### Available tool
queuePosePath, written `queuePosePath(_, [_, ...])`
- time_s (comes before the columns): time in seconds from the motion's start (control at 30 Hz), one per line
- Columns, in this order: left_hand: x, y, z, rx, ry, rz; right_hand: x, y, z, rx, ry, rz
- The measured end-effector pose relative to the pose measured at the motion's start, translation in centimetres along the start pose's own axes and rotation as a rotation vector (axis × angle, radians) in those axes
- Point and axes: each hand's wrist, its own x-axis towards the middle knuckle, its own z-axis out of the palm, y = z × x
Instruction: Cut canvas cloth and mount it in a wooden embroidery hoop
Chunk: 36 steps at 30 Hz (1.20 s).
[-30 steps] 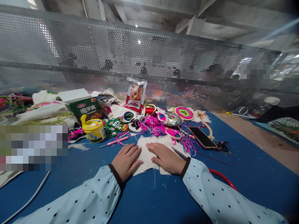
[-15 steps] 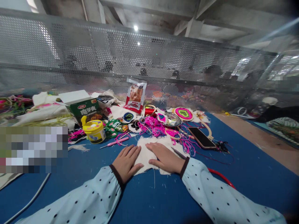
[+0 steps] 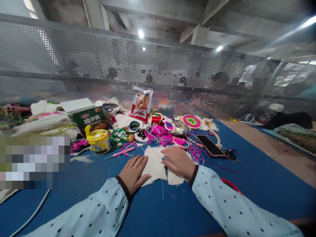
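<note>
A piece of cream cloth [image 3: 155, 164] with frayed edges lies flat on the blue table [image 3: 158, 210]. My left hand [image 3: 133, 172] rests flat on the cloth's left edge, fingers stretched out. My right hand [image 3: 177, 161] lies palm down on the cloth's right part, fingers spread and pointing left. Neither hand holds anything. Both arms wear pale blue sleeves with dark dots. Pink yarn [image 3: 161, 133] is tangled just beyond the cloth.
A black phone [image 3: 210, 145], a yellow tub [image 3: 98, 141], a pink-handled tool [image 3: 120, 152], a green box [image 3: 89, 118], a red snack bag [image 3: 141, 103], embroidery hoops [image 3: 191, 121] and a red hoop [image 3: 232, 186] lie around. A perforated metal screen [image 3: 123, 65] stands behind. A white cable [image 3: 32, 212] runs at left.
My right hand has slid up and a little to the right along the cloth, uncovering its lower right corner. My left hand has stayed put. The view tilted slightly upward.
</note>
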Motion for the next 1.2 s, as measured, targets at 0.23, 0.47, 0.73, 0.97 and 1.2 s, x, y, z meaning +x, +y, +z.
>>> queuePosePath(0.23, [-0.1,0.0,-0.2,-0.016,-0.003,-0.003,-0.6,4.4,-3.5,-0.308,0.1,0.311])
queuePosePath(0.47, [-0.1,0.0,0.0,-0.033,0.016,-0.006,-1.3,6.0,-4.0,-0.324,-0.047,0.235])
queuePosePath(0.73, [-0.1,0.0,0.1,-0.038,0.021,-0.003,-0.6,6.3,-5.7,-0.408,-0.067,0.208])
queuePosePath(0.97, [0.0,-0.1,0.3,-0.032,0.011,0.002,-0.6,5.4,-12.5,-0.306,0.162,0.266])
queuePosePath(1.2, [-0.1,-0.2,0.5,-0.037,0.027,0.007,-2.0,4.9,-14.7,-0.328,0.382,0.223])
